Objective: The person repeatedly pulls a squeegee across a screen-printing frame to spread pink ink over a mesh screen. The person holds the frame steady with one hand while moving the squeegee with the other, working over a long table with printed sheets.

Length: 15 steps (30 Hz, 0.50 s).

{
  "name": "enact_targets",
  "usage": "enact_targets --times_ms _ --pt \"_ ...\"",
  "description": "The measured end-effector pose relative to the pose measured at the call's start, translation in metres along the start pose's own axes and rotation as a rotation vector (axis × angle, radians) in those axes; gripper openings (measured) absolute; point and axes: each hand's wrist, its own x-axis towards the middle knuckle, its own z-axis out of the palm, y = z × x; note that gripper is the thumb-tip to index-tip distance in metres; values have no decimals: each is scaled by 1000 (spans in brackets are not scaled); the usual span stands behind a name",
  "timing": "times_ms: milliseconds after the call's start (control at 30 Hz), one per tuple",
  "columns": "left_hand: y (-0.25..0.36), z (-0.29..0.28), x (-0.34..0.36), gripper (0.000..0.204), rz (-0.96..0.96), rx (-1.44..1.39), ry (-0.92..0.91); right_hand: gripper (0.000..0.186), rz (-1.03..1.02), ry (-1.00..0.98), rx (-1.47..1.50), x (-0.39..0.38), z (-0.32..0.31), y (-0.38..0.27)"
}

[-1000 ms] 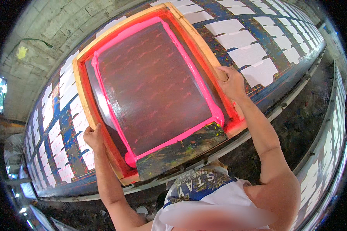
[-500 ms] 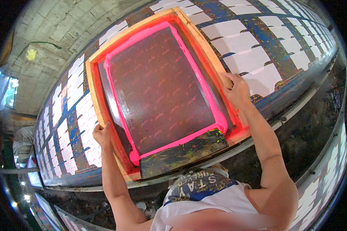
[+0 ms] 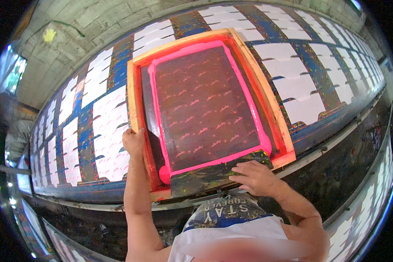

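Observation:
A wooden screen-printing frame (image 3: 132, 96) lies on the long table, its inner edges stained red. Its dark mesh (image 3: 201, 105) shows rows of small pink script marks. Bright pink ink (image 3: 165, 174) runs in a thick band around the mesh. My left hand (image 3: 133, 141) is closed on the left rail of the frame. Across the near end of the frame rests a dark, paint-smeared squeegee board (image 3: 201, 177). Over its right part is my right hand (image 3: 256, 178), fingers apart and bent toward the board's upper edge; whether they touch it I cannot tell.
White cut paper pieces (image 3: 292, 83) lie in columns on the paint-spotted blue table (image 3: 86, 144). Pieces left of the frame carry pink prints (image 3: 111, 135). A metal rail (image 3: 332, 139) follows the table's near edge. Behind stands a block wall (image 3: 118, 17). Another sheet-covered table (image 3: 362, 214) is at lower right.
My right hand has let go of the frame's right rail and moved down and left to the squeegee. The frame appears farther right and lower in view. My left hand stays on its rail.

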Motion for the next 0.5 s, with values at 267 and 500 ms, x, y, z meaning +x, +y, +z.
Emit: enact_targets --times_ms 267,500 --pt "16 -6 -1 48 -93 -47 -35 42 29 49 -307 54 27 -38" --pt "18 -18 -6 47 44 -9 55 46 317 -238 -271 119 24 -54"
